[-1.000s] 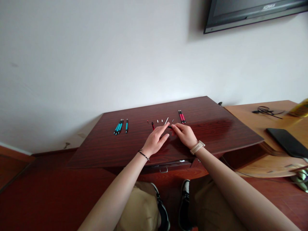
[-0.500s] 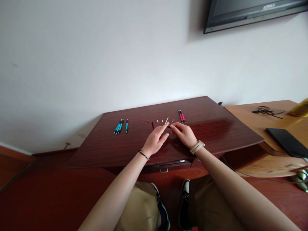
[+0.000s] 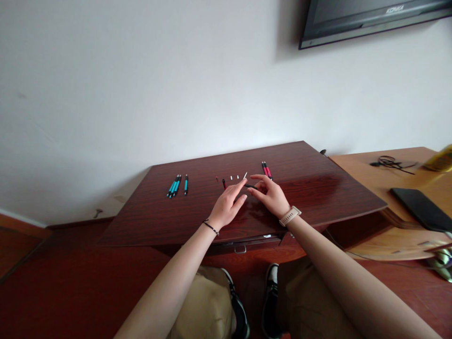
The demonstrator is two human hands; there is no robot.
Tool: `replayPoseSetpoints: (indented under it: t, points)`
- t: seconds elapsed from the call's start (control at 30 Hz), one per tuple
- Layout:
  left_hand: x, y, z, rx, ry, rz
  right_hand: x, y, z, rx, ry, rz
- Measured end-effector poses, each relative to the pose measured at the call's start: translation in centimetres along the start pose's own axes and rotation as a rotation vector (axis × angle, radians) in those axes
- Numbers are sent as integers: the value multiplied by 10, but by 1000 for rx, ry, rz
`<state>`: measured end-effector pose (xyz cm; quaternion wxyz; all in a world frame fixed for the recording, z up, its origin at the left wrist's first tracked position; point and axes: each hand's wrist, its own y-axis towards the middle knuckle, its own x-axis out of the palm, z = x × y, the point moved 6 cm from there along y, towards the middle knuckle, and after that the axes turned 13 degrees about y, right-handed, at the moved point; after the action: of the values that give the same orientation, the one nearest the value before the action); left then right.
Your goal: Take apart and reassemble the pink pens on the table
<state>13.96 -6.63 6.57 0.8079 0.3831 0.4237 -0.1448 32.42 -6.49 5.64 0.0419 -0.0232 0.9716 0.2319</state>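
My left hand (image 3: 228,205) rests flat on the dark red table (image 3: 318,188), fingers spread, tips near the small pen parts. My right hand (image 3: 271,194) is lifted a little and pinches a thin black pen piece (image 3: 251,187) between thumb and fingers. Just beyond my fingertips lie several small pen parts: a red piece (image 3: 223,183), small white bits (image 3: 231,178) and a white refill (image 3: 245,175). Red and black pens (image 3: 266,170) lie behind my right hand. Teal pens (image 3: 175,185) lie at the left of the table.
To the right stands a lighter wooden desk (image 3: 395,188) with a black tablet (image 3: 420,207), a coiled cable (image 3: 390,162) and a yellow object (image 3: 441,160). A screen (image 3: 370,19) hangs on the white wall. My knees and shoes (image 3: 243,301) show below the table edge.
My right hand has lifted slightly off the table with the black pen piece and its fingers have opened out a little. The left hand has barely moved.
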Motion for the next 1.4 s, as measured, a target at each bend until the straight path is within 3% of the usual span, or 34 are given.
replayPoseSetpoints:
  t: [0.27,0.43,0.6,0.8,1.1,1.4]
  points:
    - [1,0,-1,5,-1,-5,1,0,4,29,-57,-33]
    - [0,0,-2,-7,-5,5,-2,0,1,-11,-14,28]
    - [1,0,-2,2,-5,7,1,0,3,44,-40,-36]
    - [1,0,-2,-1,0,10,-2,1,3,-5,-14,22]
    - [-2,-1,0,20,7,38,1,-1,0,32,-53,-34]
    - [-19,-2,-6,-129,11,248,2,-1,-6,-20,-22,-49]
